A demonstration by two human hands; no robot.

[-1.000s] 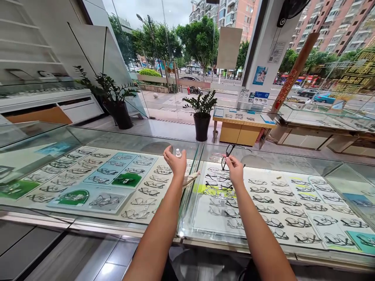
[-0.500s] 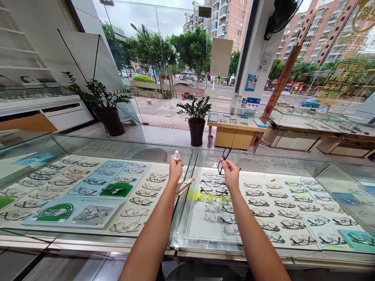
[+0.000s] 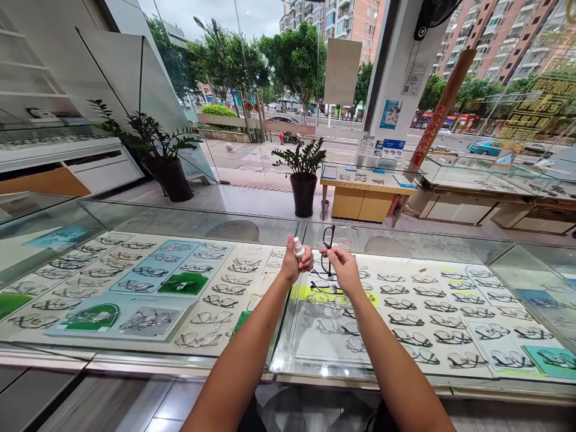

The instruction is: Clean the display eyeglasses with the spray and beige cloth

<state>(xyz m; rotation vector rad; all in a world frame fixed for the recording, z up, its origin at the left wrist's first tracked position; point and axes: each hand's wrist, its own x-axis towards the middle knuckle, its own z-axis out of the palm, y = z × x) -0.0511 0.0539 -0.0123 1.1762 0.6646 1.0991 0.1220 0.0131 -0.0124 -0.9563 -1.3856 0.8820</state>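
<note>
Glass counter (image 3: 135, 351): left hand (image 3: 294, 264) grips spray bottle (image 3: 298, 246), body hidden; right hand (image 3: 344, 268) pinches glasses (image 3: 328, 247).

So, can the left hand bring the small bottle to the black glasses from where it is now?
Probably yes: the left hand holds the small bottle right beside the black glasses in the right hand, nothing between them.

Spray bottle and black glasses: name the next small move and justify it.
Probably tilt the spray bottle in the left hand toward a lens of the black glasses: the right hand holds them upright close beside its nozzle, above the glass counter.
</note>
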